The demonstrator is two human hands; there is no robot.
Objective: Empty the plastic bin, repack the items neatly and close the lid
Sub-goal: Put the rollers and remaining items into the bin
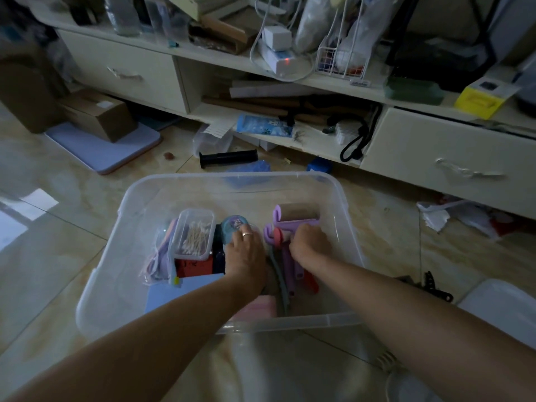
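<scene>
A clear plastic bin (342, 198) stands on the tiled floor in front of me with both my hands inside it. My left hand (245, 250) lies flat, fingers on a round teal case (232, 227). Left of it sit a clear box of cotton swabs (194, 233), a red box (193, 266), a bagged purple item (158, 262) and a blue sheet (165, 294). My right hand (309, 242) curls down onto a bundle of lint rollers: a purple one (295, 216) on top, purple and red handles (293, 274) below. A pink item (258, 310) lies by the near wall.
The bin's lid (501, 309) lies on the floor at the right. Beyond the bin are a black tube (227, 158), a blue packet (249, 169) and a low white cabinet (435, 158) with cluttered shelves. A cardboard box (98, 114) stands on a mat at the back left.
</scene>
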